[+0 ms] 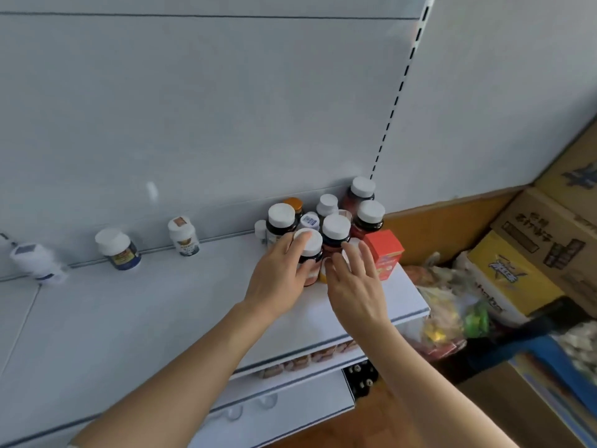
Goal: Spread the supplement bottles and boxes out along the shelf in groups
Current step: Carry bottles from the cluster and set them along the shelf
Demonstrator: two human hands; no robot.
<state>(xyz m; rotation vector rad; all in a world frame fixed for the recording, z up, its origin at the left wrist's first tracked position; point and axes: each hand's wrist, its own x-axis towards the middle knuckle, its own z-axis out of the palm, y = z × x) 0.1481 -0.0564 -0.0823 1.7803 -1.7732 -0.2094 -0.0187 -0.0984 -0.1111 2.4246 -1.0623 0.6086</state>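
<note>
Several white-capped supplement bottles stand crowded at the right end of the white shelf, with a red box beside them. My left hand grips a dark bottle with a white cap at the front of the cluster. Just to its right, my right hand has its fingers spread over a small yellow-bottomed bottle, touching it. Along the shelf's back edge to the left stand a white bottle, a blue-labelled bottle and a blurred white bottle.
Cardboard boxes and plastic bags of goods are piled on the floor right of the shelf. A lower shelf juts out below. A slotted upright runs up the back panel.
</note>
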